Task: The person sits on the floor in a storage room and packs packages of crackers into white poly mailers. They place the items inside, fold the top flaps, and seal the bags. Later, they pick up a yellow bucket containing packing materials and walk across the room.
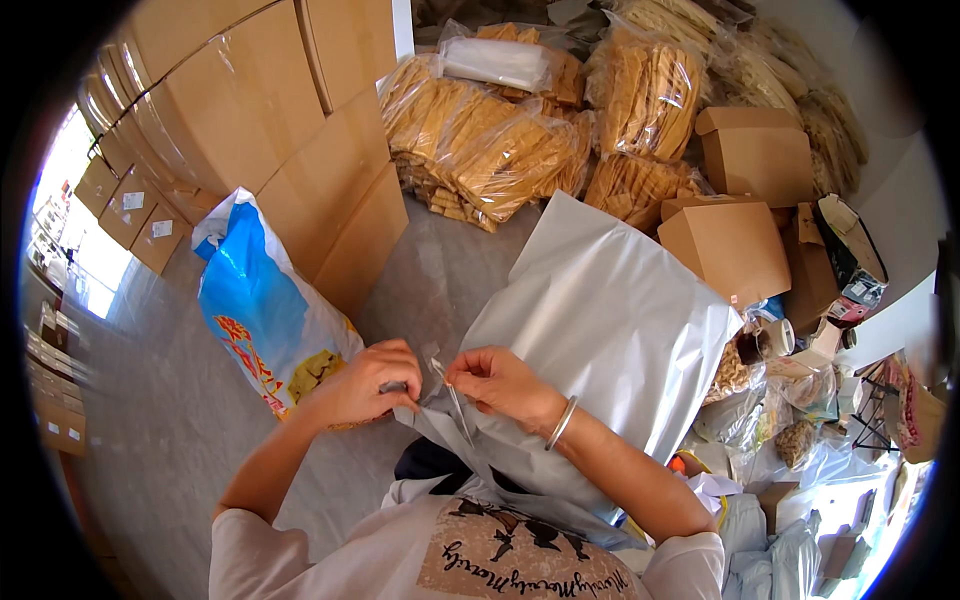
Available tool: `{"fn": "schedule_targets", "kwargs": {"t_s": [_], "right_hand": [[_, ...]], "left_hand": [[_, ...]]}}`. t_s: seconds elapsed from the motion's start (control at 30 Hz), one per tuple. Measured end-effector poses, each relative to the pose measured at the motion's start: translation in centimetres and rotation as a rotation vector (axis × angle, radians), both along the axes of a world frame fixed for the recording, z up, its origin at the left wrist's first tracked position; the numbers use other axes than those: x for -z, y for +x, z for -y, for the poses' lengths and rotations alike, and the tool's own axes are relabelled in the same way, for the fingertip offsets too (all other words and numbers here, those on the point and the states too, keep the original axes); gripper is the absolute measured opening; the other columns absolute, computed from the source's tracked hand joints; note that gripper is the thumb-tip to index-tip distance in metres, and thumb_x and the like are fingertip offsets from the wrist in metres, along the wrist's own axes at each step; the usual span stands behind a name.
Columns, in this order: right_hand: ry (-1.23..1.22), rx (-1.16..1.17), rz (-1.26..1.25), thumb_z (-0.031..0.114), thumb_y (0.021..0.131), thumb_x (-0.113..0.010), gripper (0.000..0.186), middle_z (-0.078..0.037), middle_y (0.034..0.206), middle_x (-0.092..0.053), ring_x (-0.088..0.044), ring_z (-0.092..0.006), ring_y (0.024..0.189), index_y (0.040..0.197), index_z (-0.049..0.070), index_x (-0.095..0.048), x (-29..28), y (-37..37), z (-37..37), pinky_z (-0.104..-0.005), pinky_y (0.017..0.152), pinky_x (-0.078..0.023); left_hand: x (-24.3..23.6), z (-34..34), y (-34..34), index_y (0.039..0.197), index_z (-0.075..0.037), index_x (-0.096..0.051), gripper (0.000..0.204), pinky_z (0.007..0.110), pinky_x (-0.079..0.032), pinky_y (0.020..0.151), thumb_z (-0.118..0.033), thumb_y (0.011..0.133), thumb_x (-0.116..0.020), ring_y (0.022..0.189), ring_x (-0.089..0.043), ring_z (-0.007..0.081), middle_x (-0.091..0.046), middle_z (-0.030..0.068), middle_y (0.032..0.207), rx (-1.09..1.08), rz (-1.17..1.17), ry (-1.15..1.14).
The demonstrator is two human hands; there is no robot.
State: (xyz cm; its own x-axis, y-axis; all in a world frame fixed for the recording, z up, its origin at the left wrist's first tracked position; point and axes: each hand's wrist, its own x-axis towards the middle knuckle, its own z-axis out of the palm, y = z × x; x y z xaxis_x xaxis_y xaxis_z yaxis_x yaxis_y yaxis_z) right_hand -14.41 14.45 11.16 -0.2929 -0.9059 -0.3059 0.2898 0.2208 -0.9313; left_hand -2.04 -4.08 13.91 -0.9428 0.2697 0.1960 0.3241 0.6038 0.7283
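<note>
A large grey plastic mailing bag [610,310] lies in front of me, its near edge gathered at my body. My left hand [372,384] is closed, pinching the bag's near left corner; a small dark grey band shows at its fingers. Just to the right, my right hand [503,383], with a silver bangle on the wrist, pinches a thin clear strip [458,412] between thumb and fingertips. The strip hangs down along the bag's edge, and I cannot see where it ends. A blue and white printed sack [262,300] leans beside my left hand.
Tall cardboard cartons [240,100] are stacked at the left. Clear bags of yellowish-brown dried sticks [480,140] lie piled at the back. Open brown boxes [725,245] stand to the right, above a clutter of smaller bags and jars. Grey floor [150,420] extends at the left.
</note>
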Motion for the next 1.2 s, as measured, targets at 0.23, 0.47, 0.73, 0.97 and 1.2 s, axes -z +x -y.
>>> {"fn": "schedule_targets", "kwargs": {"t_s": [0.23,0.47,0.73,0.97,1.2], "right_hand": [[-0.089,0.086,0.450,0.021,0.084,-0.053,0.017,0.000,0.073,-0.052,-0.046,-0.0088,0.061,0.079,0.006,-0.056,0.0,-0.8,-0.6,-0.0242,0.058,-0.040],[-0.186,0.050,0.568,0.022,0.080,-0.051,0.017,-0.002,0.074,-0.048,-0.044,-0.0119,0.064,0.073,0.007,-0.049,-0.4,-0.9,-0.8,-0.0252,0.061,-0.040],[-0.276,0.057,0.437,0.021,0.080,-0.051,0.017,-0.001,0.073,-0.046,-0.042,-0.0104,0.063,0.071,0.006,-0.049,-1.6,-0.9,-2.2,-0.0234,0.060,-0.037],[-0.247,0.217,0.176,0.016,0.083,-0.050,0.015,0.000,0.072,-0.048,-0.043,-0.0083,0.064,0.072,0.006,-0.051,-4.9,-1.6,-6.3,-0.0221,0.061,-0.037],[-0.295,0.349,0.010,0.014,0.085,-0.049,0.011,-0.001,0.075,-0.051,-0.043,-0.0084,0.066,0.078,0.006,-0.052,-4.6,-2.5,-9.7,-0.0213,0.059,-0.036]], "left_hand": [[1.0,-0.3,-1.3,0.074,-0.004,-0.051,0.016,0.036,-0.040,0.071,-0.007,0.072,-0.067,0.076,-0.050,0.0267,-0.053,0.0066,0.074,-0.016,0.055,-0.038],[6.5,0.8,-4.2,0.083,-0.003,-0.056,0.011,0.036,-0.042,0.071,-0.004,0.074,-0.062,0.079,-0.054,0.0295,-0.057,0.0108,0.080,-0.032,0.109,0.104],[10.6,-3.6,-4.7,0.089,0.000,-0.057,0.020,0.039,-0.045,0.070,0.005,0.070,-0.060,0.077,-0.055,0.0340,-0.058,0.0140,0.081,-0.158,0.122,0.138],[0.6,-7.1,-2.0,0.085,-0.006,-0.061,0.017,0.039,-0.043,0.075,-0.004,0.071,-0.069,0.083,-0.054,0.0256,-0.058,0.0080,0.081,-0.195,-0.248,0.032],[0.2,-10.3,-1.9,0.082,-0.008,-0.064,0.024,0.034,-0.035,0.088,-0.027,0.071,-0.073,0.085,-0.051,0.0181,-0.058,0.0004,0.077,0.269,-0.006,-0.151]]}}
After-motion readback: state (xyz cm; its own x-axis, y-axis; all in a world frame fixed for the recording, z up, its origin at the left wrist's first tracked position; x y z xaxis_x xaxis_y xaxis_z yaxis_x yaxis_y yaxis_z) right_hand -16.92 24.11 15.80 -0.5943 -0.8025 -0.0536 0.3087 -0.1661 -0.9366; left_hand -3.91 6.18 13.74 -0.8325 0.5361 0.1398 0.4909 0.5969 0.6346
